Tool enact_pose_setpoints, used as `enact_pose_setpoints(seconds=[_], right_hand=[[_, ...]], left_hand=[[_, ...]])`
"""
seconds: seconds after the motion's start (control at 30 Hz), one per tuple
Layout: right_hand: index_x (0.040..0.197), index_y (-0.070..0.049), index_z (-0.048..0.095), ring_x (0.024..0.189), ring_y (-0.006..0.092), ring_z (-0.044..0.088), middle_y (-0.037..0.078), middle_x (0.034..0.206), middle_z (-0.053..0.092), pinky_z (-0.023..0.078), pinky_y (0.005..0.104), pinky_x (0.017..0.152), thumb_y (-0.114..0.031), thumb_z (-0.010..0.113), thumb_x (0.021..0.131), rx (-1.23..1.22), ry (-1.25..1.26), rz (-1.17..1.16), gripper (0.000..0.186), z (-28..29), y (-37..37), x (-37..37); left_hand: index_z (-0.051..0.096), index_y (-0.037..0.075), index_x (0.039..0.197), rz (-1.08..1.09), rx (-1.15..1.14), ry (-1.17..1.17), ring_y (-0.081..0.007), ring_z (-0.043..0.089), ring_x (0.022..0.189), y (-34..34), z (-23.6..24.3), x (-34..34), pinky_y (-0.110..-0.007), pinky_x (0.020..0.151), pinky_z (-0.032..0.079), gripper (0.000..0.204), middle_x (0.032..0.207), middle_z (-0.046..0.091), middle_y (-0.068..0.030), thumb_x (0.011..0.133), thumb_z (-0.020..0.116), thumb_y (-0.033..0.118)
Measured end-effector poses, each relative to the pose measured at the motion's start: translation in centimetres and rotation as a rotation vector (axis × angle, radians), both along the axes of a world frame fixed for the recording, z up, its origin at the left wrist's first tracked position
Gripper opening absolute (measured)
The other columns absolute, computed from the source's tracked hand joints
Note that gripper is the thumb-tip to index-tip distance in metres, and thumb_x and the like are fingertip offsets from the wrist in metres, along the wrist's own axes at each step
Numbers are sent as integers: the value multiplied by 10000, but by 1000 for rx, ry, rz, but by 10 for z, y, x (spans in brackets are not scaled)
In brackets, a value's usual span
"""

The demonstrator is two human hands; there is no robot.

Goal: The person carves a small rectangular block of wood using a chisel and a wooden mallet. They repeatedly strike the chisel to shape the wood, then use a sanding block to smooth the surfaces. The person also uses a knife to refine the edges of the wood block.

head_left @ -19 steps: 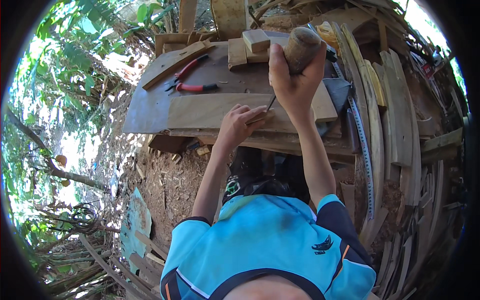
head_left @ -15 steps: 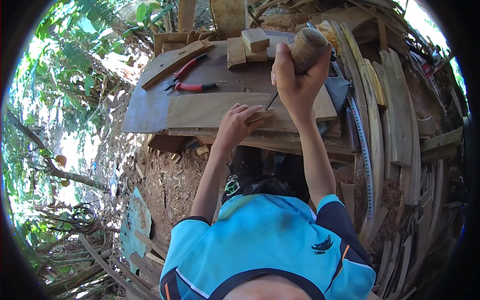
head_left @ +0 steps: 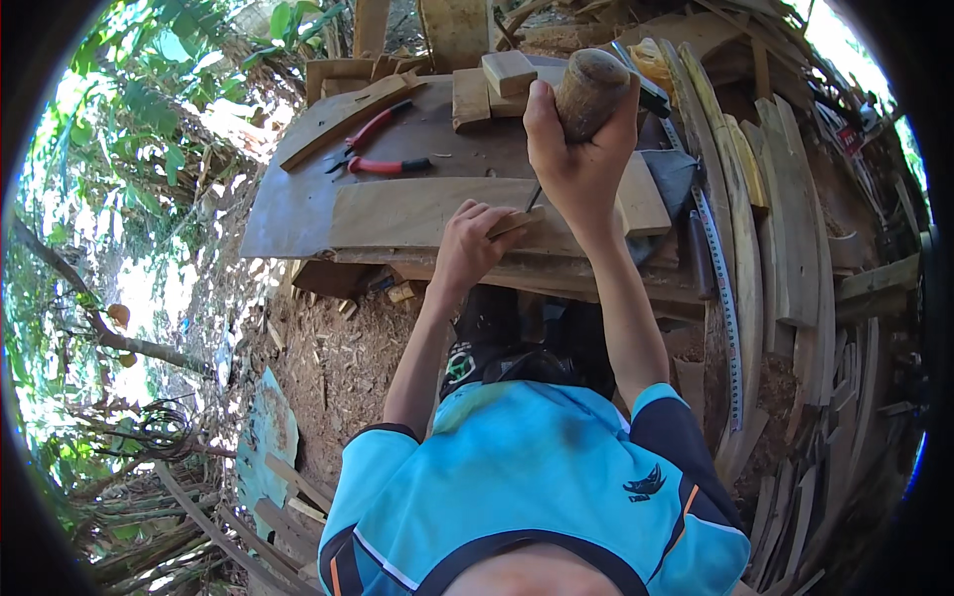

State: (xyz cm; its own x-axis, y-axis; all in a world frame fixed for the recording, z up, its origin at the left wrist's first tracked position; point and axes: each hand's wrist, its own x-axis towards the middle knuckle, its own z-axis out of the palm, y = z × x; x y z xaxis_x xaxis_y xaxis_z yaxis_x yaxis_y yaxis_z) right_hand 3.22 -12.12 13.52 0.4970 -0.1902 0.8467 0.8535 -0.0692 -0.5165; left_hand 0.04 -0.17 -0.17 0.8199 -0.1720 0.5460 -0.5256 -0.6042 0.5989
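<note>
My right hand (head_left: 588, 171) is closed around a thick, round wooden handle (head_left: 592, 94) with a thin metal shaft, which looks like an awl or a narrow chisel. Its shaft (head_left: 535, 196) slants down to a small wood piece (head_left: 518, 222); whether the tip has entered the wood cannot be made out. The fingers of my left hand (head_left: 469, 240) pinch that piece at its left end, over a flat board (head_left: 417, 214) lying along the near edge of the worktable (head_left: 288, 214).
Red-handled pliers (head_left: 383, 165) lie spread on the table behind the board. Small wood blocks (head_left: 508, 74) are stacked at the back, and a wood strip (head_left: 348, 121) rests at the left. A measuring tape (head_left: 723, 308) and long planks (head_left: 790, 228) line the right side.
My right hand has shifted a little to the left with the tool, and the shaft now stands steeper against the wood piece. My left hand keeps nearly the same place.
</note>
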Motion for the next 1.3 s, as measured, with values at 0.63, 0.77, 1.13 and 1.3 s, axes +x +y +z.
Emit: enact_pose_setpoints(seconds=[0.63, 0.77, 1.13, 1.3], right_hand=[[836, -16, 468, 550, 94, 573, 28, 640, 569, 465, 237, 533, -39, 654, 736, 38, 311, 63, 212, -18, -1, -13], [850, -28, 449, 534, 84, 541, 29, 660, 545, 447, 233, 490, 9, 627, 742, -24, 234, -3, 211, -25, -7, -13], [925, -56, 363, 519, 109, 478, 59, 696, 491, 400, 241, 428, 98, 531, 775, 124, -32, 153, 272, 5, -12, -53], [946, -53, 356, 540, 124, 472, 78, 713, 499, 406, 254, 457, 70, 520, 784, 116, 131, 150, 261, -45, -22, -31]], left_hand=[[600, 44, 918, 23, 89, -169, -252, 547, 738, -12, -9, -17, -345, 692, 465, 230, 783, 593, -78, 716, 677, 124], [602, 36, 946, 24, 72, -181, -265, 546, 748, -11, 15, -20, -350, 704, 464, 262, 800, 603, -79, 702, 680, 88], [604, 31, 951, 74, 68, -245, -271, 557, 778, -16, 33, -23, -363, 725, 465, 296, 829, 609, -93, 668, 680, 74], [578, 32, 967, 54, 125, -208, -251, 541, 813, -17, -7, -8, -354, 747, 466, 299, 813, 581, -71, 695, 662, 123]])
